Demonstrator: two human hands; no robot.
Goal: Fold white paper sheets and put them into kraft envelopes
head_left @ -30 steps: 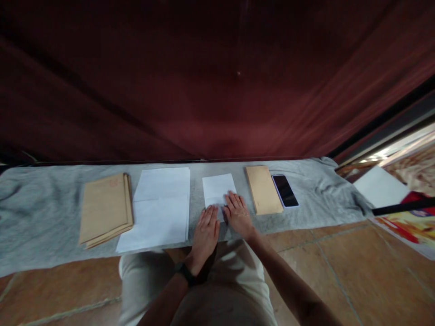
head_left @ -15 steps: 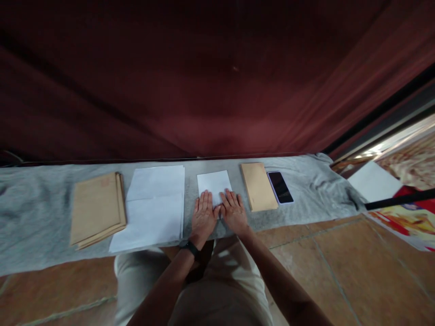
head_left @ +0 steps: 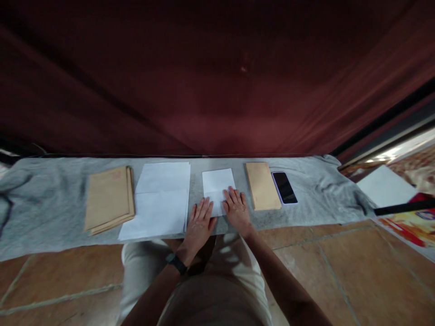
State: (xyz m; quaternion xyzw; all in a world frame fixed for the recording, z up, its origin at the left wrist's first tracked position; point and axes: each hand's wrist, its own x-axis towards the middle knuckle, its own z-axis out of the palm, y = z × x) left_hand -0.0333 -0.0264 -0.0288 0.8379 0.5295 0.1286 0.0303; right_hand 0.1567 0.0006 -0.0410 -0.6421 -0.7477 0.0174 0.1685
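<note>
A folded sheet of white paper [head_left: 218, 180] lies flat on the grey cloth, with a crease running across it. My left hand [head_left: 199, 224] rests palm down at its lower left edge, fingers stretched out. On its right side my right hand [head_left: 237, 210] lies flat, fingertips on the paper. Left of my hands is a small stack of larger white sheets [head_left: 161, 213], creased across the middle. To the right sits a stack of narrow brown envelopes [head_left: 263, 186].
Larger brown envelopes [head_left: 108, 199] are piled at the left. A phone [head_left: 284, 188] lies beside the narrow envelopes. The grey cloth [head_left: 316, 190] covers a long narrow surface. A dark red curtain [head_left: 204, 90] hangs behind it, and a white sheet [head_left: 386, 184] is at far right.
My hands have moved apart, the left one sliding left and down toward the paper's lower edge. More of the folded paper and its crease now shows. The view has shifted slightly.
</note>
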